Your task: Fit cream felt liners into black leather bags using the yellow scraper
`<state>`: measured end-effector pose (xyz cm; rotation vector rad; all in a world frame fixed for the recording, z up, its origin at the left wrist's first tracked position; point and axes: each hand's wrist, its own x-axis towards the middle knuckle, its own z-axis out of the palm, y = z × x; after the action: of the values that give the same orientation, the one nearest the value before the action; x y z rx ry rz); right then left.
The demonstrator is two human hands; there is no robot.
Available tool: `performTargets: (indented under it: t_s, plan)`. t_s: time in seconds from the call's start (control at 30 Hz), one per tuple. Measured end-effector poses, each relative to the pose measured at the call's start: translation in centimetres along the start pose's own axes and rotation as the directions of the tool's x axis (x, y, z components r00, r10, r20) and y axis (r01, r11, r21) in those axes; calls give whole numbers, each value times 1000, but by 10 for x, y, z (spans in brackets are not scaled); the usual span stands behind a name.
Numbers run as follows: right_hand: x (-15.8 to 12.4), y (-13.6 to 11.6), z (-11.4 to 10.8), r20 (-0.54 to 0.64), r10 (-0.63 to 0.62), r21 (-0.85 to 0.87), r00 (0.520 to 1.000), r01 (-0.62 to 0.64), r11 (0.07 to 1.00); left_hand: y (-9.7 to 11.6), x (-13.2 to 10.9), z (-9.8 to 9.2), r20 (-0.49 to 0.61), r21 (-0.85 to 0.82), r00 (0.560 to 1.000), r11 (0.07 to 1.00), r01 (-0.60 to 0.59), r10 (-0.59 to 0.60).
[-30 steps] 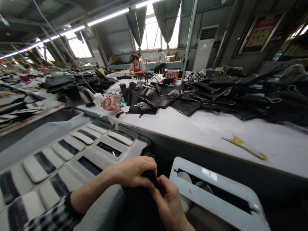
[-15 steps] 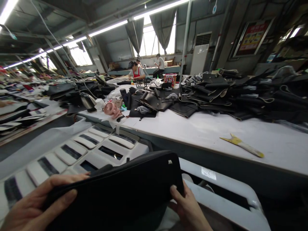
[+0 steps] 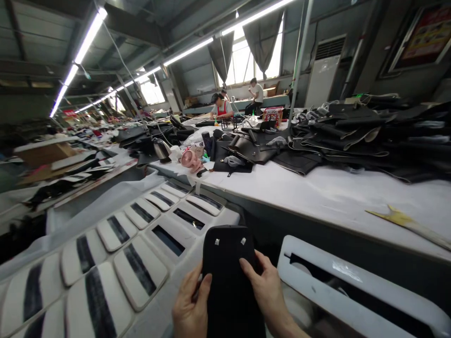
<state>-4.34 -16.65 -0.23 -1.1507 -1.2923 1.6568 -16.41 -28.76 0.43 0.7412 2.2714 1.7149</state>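
Upright black panel [image 3: 229, 277], corners rounded

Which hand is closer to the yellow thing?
Right. The right hand is left of the yellow tool, holding the black piece; the left hand is farther left, across the piece.

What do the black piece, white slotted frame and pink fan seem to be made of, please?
Black piece: perhaps leather or fabric, matte, almost without sheen.
White slotted frame: possibly painted metal or hard plastic, smooth and rigid-looking.
Pink fan: probably plastic, matte, judging by its even colour and round grille.
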Motion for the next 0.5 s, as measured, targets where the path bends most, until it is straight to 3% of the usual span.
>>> performTargets:
  t_s: [0.1,0.23,0.33,0.5]
  plan:
    - [-3,2,-1,-68,-34,-111,997,26,993,1,4,6,-28,72,998,996,-60,63]
    - [-1,-5,2,-93,-58,-86,994,50,995,6,13,11,-26,156,999,987,-30,35]
    - [2,-10,3,-130,-89,-57,987,82,995,10,23,15,45,229,999,973,-28,18]
    - [14,-14,-4,-158,-151,-15,976,150,989,24,36,20,200,342,977,930,-137,70]
